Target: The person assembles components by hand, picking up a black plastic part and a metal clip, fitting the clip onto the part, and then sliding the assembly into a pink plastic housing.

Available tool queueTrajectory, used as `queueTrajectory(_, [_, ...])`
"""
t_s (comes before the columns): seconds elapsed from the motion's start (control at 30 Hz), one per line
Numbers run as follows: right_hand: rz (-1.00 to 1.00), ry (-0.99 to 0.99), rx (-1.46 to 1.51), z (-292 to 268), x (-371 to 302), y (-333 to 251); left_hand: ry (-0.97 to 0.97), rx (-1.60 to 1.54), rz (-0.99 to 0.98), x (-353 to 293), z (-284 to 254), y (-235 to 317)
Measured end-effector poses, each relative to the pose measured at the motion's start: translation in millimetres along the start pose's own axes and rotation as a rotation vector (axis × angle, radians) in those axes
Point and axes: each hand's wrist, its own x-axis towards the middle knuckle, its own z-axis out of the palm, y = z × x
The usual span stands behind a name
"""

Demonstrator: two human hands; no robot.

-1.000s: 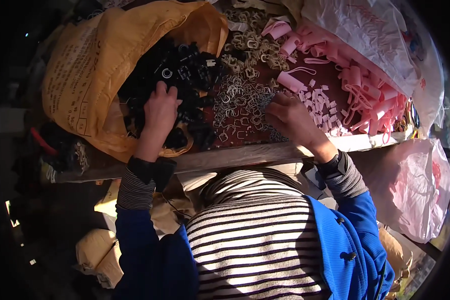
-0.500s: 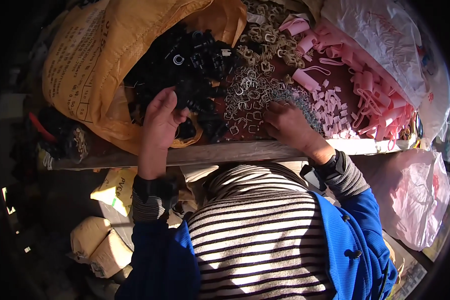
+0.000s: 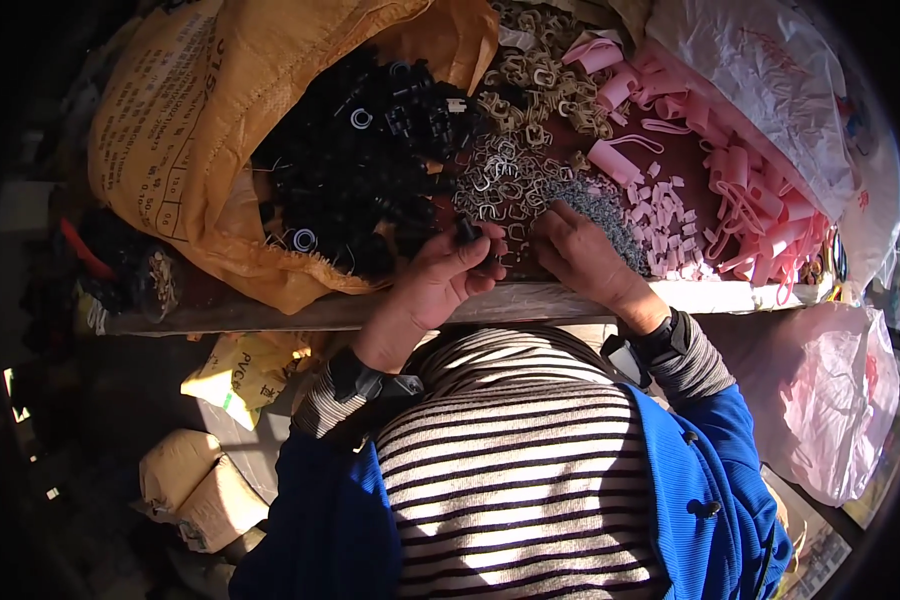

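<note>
My left hand (image 3: pixel 432 284) is closed on a small black plastic part (image 3: pixel 467 232), pinched between thumb and fingers just above the table's front edge. Close by on the right, my right hand (image 3: pixel 588 262) has its fingertips pressed together. Whatever is in that pinch is hidden or too small to make out. It hovers beside a heap of tiny grey screw-like pieces (image 3: pixel 602 212). Silver wire loops (image 3: pixel 500 172) lie scattered beyond both hands. A large pile of similar black plastic parts (image 3: pixel 340 165) spills from an orange woven sack (image 3: pixel 195 120) on the left.
Brass-coloured clips (image 3: pixel 545 85) are heaped at the back. To the right lie small pink pieces (image 3: pixel 662 215) and pink straps (image 3: pixel 760 190) spilling from a white plastic bag (image 3: pixel 770 75). The wooden table edge (image 3: pixel 330 312) runs across in front of me. A pinkish bag (image 3: pixel 835 400) hangs at right.
My left hand has moved right, from the black pile toward my right hand, bringing a black plastic part with it. The right hand has shifted only slightly near the grey pieces.
</note>
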Motion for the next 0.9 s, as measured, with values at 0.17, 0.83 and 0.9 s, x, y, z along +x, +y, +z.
queueTrajectory(0.17, [0.122, -0.085, 0.609, -5, -1, 3, 0.051, 0.408, 0.112, 11, 11, -14])
queueTrajectory(0.83, [0.535, -0.203, 1.639, -1, -11, -10, 0.086, 0.578, 0.364, 23, 15, -26])
queueTrajectory(0.9, [0.538, -0.186, 1.526, 0, -10, -10, 0.112, 0.545, 0.328, 24, 14, -27])
